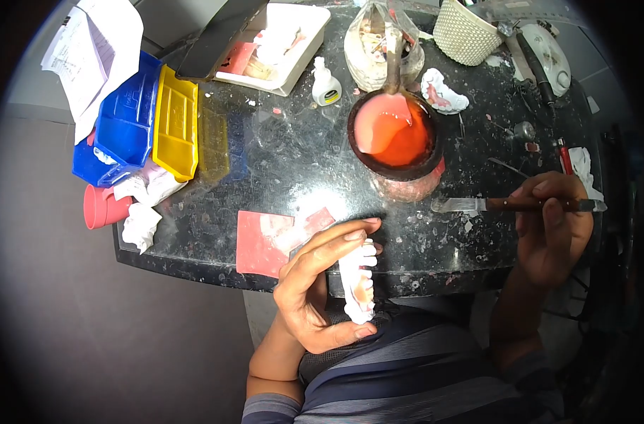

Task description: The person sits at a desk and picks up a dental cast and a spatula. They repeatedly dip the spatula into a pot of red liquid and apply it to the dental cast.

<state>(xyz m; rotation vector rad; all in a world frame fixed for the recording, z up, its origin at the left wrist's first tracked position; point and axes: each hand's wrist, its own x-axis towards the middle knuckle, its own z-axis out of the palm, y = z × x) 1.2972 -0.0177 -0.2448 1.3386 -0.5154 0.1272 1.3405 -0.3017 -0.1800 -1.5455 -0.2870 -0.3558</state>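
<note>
My left hand is closed around a white plaster dental cast with a row of teeth, held in front of my body near the table's front edge. Pinkish material shows on part of the cast. In my right hand is a wax knife with a brown wooden handle, its metal blade pointing left. A round dark pan of melted red-pink wax, with a paler slab partly in it, stands beyond both hands. Pink wax sheets lie on the table just left of my left hand.
Blue bins and a yellow bin stand at the left, near a pink cup. Along the back are a white tray, a small white bottle, a plastic bag and a woven basket. A handpiece lies at the right.
</note>
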